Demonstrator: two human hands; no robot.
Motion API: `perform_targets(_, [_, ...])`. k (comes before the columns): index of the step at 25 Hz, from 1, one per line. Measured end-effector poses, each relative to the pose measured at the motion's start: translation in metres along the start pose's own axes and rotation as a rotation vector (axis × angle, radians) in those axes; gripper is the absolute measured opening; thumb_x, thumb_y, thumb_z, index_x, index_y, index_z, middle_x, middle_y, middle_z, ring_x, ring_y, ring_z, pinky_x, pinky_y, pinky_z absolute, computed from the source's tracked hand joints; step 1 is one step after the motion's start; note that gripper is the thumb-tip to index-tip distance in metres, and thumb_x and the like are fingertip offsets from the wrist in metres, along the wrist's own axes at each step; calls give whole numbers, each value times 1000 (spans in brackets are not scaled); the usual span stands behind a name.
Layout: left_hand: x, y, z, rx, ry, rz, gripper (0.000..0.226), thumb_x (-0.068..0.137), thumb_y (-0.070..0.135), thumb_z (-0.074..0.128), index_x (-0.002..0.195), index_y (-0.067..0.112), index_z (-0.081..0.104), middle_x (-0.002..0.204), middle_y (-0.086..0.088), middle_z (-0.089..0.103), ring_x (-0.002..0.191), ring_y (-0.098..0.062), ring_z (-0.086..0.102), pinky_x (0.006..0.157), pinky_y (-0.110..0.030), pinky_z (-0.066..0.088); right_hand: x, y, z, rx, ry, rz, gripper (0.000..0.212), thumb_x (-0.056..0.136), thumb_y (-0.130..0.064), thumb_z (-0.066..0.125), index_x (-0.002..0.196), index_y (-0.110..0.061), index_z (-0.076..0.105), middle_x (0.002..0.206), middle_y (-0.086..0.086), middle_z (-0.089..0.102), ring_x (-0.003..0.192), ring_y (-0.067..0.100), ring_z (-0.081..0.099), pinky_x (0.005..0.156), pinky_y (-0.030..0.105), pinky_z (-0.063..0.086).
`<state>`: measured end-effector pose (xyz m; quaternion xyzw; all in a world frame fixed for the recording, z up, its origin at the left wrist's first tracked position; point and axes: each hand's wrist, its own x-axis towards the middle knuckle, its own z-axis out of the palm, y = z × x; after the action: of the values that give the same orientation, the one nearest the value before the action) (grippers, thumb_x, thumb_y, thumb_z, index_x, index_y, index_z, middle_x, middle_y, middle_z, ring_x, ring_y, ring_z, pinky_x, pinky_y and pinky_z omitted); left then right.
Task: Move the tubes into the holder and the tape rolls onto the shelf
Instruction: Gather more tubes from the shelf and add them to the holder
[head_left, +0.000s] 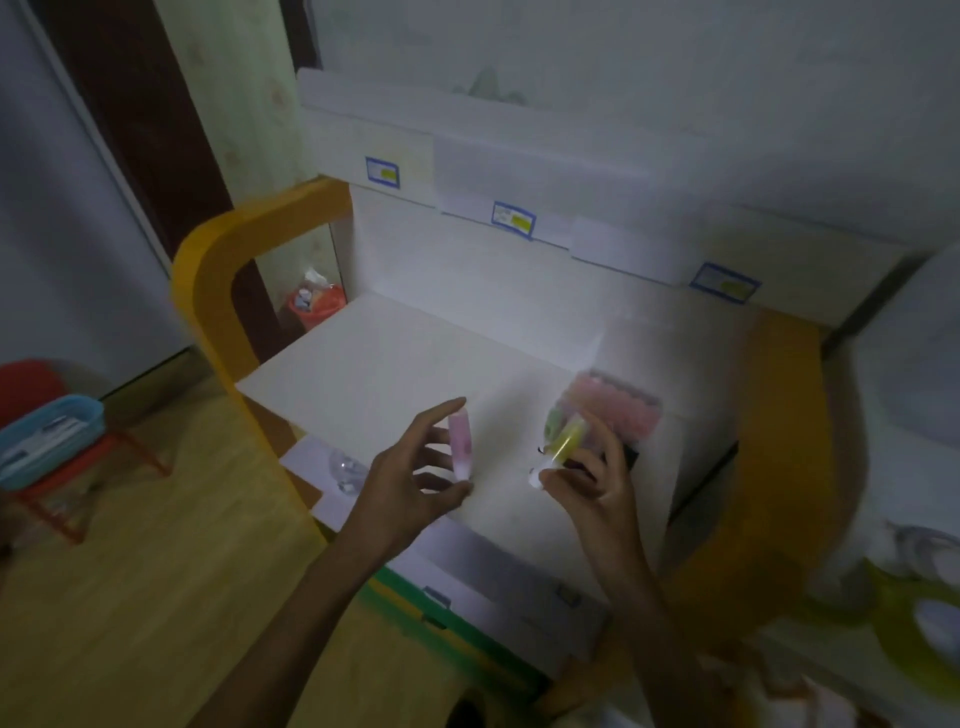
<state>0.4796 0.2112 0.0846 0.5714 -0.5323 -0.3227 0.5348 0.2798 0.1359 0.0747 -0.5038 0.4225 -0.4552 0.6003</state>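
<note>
My left hand (415, 467) holds a pink tube (460, 446) between thumb and fingers, just above the white shelf top (395, 364). My right hand (587, 478) grips a yellow-green tube (563, 441) with a white cap, tilted, right beside a pink holder (618, 405) with several round slots. A green tube (553, 421) appears to stand at the holder's near-left corner. The picture is dim and blurred. No tape rolls can be made out with certainty.
An orange frame (208, 270) edges the shelf unit on the left. Labelled white drawers (511, 218) rise behind. A clear object (345, 467) lies on a lower ledge. A blue tray (47, 436) on a red rack stands at left. A red bin (317, 301) sits behind.
</note>
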Motion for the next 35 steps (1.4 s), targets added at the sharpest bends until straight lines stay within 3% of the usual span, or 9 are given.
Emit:
perform_targets(3, [39, -6, 0, 41, -22, 43, 76, 76, -3, 77, 135, 33, 46, 108, -1, 63, 89, -21, 67, 73, -30, 59, 29, 6, 2, -7, 177, -90, 64, 82, 7, 66, 123, -38, 48, 116, -8, 59, 96, 1, 64, 74, 23, 56])
perform_targets(8, [85, -5, 11, 95, -100, 107, 71, 79, 4, 77, 131, 40, 44, 108, -1, 63, 87, -16, 67, 71, -20, 56, 47, 15, -16, -201, 450, -224, 66, 87, -2, 66, 127, -48, 42, 120, -6, 61, 106, 15, 62, 81, 32, 57])
perform_targets(12, [121, -6, 28, 62, -224, 145, 67, 82, 6, 75, 129, 43, 44, 108, 2, 64, 87, -12, 67, 70, -18, 55, 54, 25, -24, -269, 618, -251, 52, 88, -15, 67, 129, -36, 44, 100, -22, 61, 94, -1, 63, 77, 34, 56])
perform_targets(15, [143, -13, 36, 50, -304, 171, 66, 83, 6, 74, 126, 46, 44, 106, 9, 64, 87, -9, 66, 70, -19, 56, 60, 34, -30, -265, 685, -210, 51, 86, -24, 67, 132, -26, 46, 111, -2, 65, 101, 15, 64, 79, 35, 57])
perform_targets(18, [163, -21, 34, 34, -354, 190, 63, 85, 6, 72, 127, 45, 45, 104, 9, 63, 84, -9, 67, 70, -26, 59, 63, 41, -30, -301, 751, -188, 48, 89, -17, 67, 132, -25, 48, 109, 6, 65, 98, 21, 64, 70, 18, 54])
perform_targets(24, [178, -41, 30, 40, -465, 276, 59, 85, 10, 73, 132, 34, 47, 106, 8, 64, 84, -10, 67, 69, -30, 59, 62, 45, -17, -380, 810, -105, 46, 90, -10, 65, 132, -20, 48, 99, 0, 64, 90, 17, 63, 64, 4, 47])
perform_targets(30, [187, -41, 35, 28, -463, 313, 63, 82, 7, 74, 132, 35, 47, 105, 8, 64, 83, -10, 67, 69, -24, 59, 69, 42, -24, -398, 684, -60, 42, 93, -7, 60, 131, -23, 49, 111, -9, 60, 101, 8, 59, 80, 12, 46])
perform_targets(32, [187, -42, 36, 46, -443, 317, 64, 82, 7, 75, 133, 33, 47, 106, 7, 64, 83, -9, 67, 69, -22, 58, 78, 43, -30, -409, 667, -75, 33, 93, -7, 60, 120, -24, 54, 106, -6, 62, 101, 14, 63, 74, 7, 46])
perform_targets(35, [188, -44, 35, 78, -405, 302, 64, 82, 9, 75, 133, 36, 45, 107, 6, 64, 83, -6, 67, 69, -18, 57, 87, 44, -35, -490, 568, -81, 33, 93, -15, 61, 109, -42, 52, 99, -22, 61, 91, -7, 61, 70, 2, 44])
